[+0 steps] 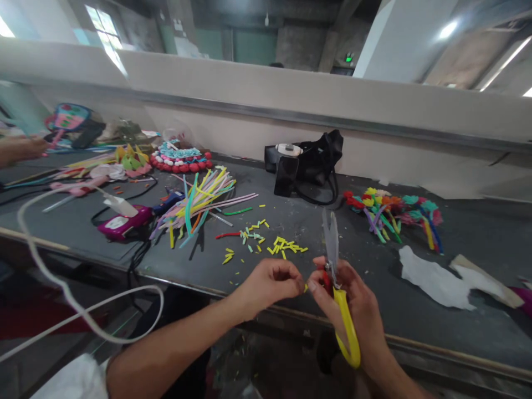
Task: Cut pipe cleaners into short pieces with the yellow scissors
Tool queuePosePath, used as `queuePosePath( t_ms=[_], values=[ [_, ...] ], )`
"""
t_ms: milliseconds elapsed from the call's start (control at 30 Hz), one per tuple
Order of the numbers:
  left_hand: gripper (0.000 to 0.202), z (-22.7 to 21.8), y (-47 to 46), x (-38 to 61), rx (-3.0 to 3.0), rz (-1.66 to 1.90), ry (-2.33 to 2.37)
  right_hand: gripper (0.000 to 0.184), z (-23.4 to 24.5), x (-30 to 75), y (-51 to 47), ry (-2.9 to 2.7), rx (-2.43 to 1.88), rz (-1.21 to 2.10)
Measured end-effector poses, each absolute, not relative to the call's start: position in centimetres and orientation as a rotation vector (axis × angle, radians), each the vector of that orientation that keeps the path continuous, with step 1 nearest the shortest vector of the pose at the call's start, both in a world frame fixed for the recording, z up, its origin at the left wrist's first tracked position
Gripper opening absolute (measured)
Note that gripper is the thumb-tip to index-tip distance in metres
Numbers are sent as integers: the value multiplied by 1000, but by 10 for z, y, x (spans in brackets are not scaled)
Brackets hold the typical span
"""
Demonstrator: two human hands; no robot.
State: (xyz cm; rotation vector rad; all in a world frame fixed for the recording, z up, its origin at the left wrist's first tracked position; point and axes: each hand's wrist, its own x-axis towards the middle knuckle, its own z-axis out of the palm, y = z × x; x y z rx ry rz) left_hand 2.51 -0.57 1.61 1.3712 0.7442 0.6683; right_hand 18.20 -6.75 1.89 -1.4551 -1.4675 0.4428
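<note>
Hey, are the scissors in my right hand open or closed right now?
Open, only slightly: the scissors point up from the right hand, and their two blade tips stand apart.

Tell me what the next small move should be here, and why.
Probably set the yellow piece, pinched at the fingertips of the left hand, down among the cut yellow bits on the table. It looks tiny already, and the scissors in the right hand point up with nothing between the blades.
</note>
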Motion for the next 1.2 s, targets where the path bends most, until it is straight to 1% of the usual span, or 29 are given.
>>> queuePosePath(
  t_ms=[67, 167, 267, 400, 500, 667, 767, 900, 1200],
  values=[
    [8, 16, -2, 23, 1161, 562, 685, 27, 23, 182, -67, -1435, -1428, 580],
    [8, 15, 2, 22, 1045, 497, 655, 28, 26, 182, -67, -1391, -1410, 696],
    [10, 14, 2, 22, 980, 450, 648, 28, 24, 182, -69, -1386, -1412, 691],
    [9, 13, 0, 25, 903, 425, 602, 29, 19, 185, -70, -1453, -1448, 603],
    [6, 12, -1, 27, 898, 532, 608, 28, 14, 187, -70, -1488, -1496, 482],
    [7, 15, 3, 28, 822, 926, 613, 26, 1, 188, -75, -1623, -1604, 244],
    [8, 16, 7, 27, 764, 1085, 589, 26, -10, 186, -80, -1716, -1698, 178],
    [9, 14, 6, 29, 688, 1151, 577, 24, -19, 182, -83, -1792, -1781, 142],
    [10, 11, 2, 32, 662, 1202, 587, 24, -19, 179, -83, -1805, -1771, 89]
  ],
)
